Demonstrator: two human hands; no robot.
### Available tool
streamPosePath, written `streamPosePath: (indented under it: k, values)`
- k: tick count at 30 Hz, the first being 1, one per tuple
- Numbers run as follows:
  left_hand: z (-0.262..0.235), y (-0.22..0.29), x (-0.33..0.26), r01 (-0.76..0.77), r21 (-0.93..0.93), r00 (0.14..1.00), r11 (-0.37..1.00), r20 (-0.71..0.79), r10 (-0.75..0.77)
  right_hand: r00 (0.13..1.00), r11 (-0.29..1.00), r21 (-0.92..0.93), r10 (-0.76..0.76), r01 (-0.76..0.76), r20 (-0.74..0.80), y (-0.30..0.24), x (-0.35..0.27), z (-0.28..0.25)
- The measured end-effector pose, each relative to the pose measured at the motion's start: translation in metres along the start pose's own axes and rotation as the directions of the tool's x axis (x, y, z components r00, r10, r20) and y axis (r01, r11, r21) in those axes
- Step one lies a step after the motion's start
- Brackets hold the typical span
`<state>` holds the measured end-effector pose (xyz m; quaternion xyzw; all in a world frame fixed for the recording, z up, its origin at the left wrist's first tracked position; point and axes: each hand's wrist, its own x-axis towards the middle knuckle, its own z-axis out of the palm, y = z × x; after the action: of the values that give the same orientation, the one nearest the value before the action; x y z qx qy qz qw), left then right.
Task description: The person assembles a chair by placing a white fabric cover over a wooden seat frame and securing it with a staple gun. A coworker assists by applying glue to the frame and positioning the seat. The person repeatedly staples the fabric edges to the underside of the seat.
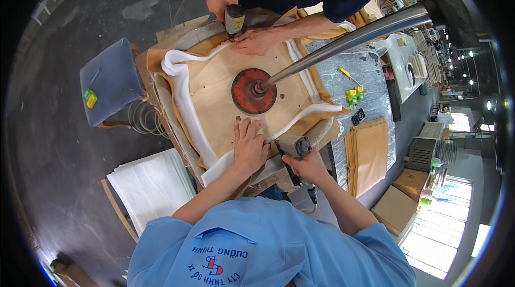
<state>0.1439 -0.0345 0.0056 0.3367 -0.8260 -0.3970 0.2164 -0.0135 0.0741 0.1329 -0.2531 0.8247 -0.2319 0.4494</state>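
Note:
A square plywood seat panel [209, 94] lies underside up, pressed down by a round red disc [241, 91] at the end of a metal rod [348, 43]. White padding [182, 99] and tan fabric [155, 61] wrap up around its edges. My left hand [250, 147] rests on the panel's near edge, fingers stretched out over the wood. In my right hand [310, 167] is a staple gun [295, 145], its nose at the near edge just right of my left hand. The folded edge under my left palm is partly hidden.
Across the panel, a co-worker's hand [219, 0] holds another staple gun [234, 18]; their other hand [255, 42] presses the far edge. Left are a blue cushioned stool [110, 80] and white sheets [153, 185]. Right, a plastic-covered table [343, 72] bears small boxes [352, 95] and tan fabric pieces [370, 153].

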Motion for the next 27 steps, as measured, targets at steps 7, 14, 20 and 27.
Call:
streamPosePath:
  k: [7, 14, 20, 27]
  values:
    - [0.0, 0.001, 0.003, -0.015, -0.021, 1.0, 1.0, 0.008, 0.015, 1.0, 0.997, -0.071, -0.006, 0.007, 0.014, -0.006, -0.007, 0.009]
    - [0.008, 0.001, 0.003, -0.038, -0.018, 0.997, 0.999, -0.07, 0.036, 0.988, 0.976, -0.176, -0.14, 0.126, -0.069, 0.003, 0.006, 0.019]
    - [-0.005, -0.004, 0.0, -0.024, -0.066, 0.999, 0.998, 0.047, 0.027, 1.0, 0.999, -0.033, -0.019, 0.018, -0.015, 0.005, 0.006, 0.014]
    - [0.002, -0.005, 0.004, -0.03, -0.048, 1.0, 0.998, 0.006, 0.03, 1.0, 0.999, 0.038, 0.021, -0.022, 0.021, 0.004, -0.008, 0.018]
